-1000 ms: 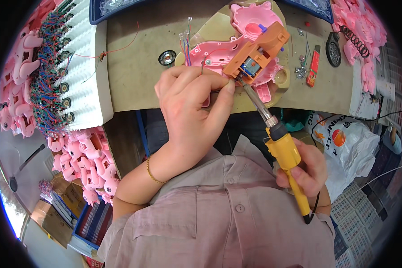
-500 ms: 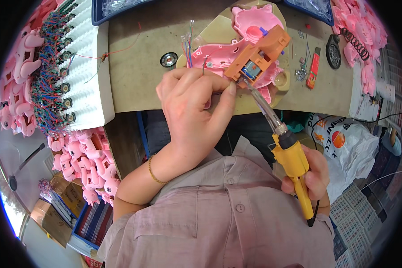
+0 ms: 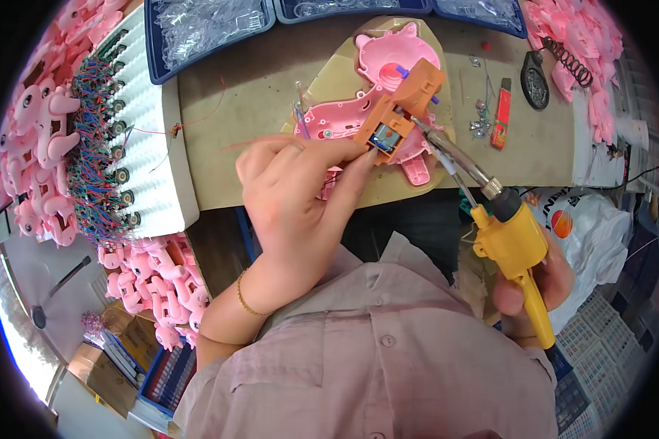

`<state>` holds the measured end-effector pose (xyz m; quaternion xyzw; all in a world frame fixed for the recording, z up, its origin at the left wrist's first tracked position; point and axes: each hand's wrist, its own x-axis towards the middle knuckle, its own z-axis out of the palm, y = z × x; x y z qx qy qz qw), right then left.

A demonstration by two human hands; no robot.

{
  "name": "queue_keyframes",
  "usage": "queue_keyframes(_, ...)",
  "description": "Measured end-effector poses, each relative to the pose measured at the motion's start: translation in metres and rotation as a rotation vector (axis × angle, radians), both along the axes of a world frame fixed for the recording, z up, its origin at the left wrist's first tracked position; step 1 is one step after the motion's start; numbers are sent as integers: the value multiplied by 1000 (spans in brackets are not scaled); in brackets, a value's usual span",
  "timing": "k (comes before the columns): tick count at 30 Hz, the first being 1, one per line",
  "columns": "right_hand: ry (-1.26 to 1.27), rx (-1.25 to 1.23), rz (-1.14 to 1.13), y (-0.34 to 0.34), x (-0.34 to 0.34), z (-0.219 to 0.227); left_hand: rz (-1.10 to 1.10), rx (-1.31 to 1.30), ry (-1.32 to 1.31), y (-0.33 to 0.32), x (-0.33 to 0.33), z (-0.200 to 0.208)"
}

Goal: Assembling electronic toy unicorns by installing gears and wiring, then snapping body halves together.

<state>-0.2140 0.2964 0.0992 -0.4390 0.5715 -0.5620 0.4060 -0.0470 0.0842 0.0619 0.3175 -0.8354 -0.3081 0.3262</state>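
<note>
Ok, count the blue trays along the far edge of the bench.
3: one blue tray at far left holding clear parts, one in the middle, one at far right. All are cut off by the picture's edge; more may be hidden.

My left hand rests at the near edge of the workbench, its fingertips against the motor housing, which sits on the toy shell at the bench's middle. My right hand is off the bench, nearer me and to the right, gripping the soldering iron, whose tip reaches up-left to the housing. Left of the shell lies a foam block stuck with wired parts. Trays line the far edge. A utility knife lies right of the shell.
</note>
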Motion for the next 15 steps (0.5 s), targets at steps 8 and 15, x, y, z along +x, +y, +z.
queue_keyframes(8,234,-184,32,-16,0,-6,14,-79,-53,3,-4,-3)
queue_keyframes(15,325,-329,54,-32,1,-10,40,-42,-47,3,-4,-5)
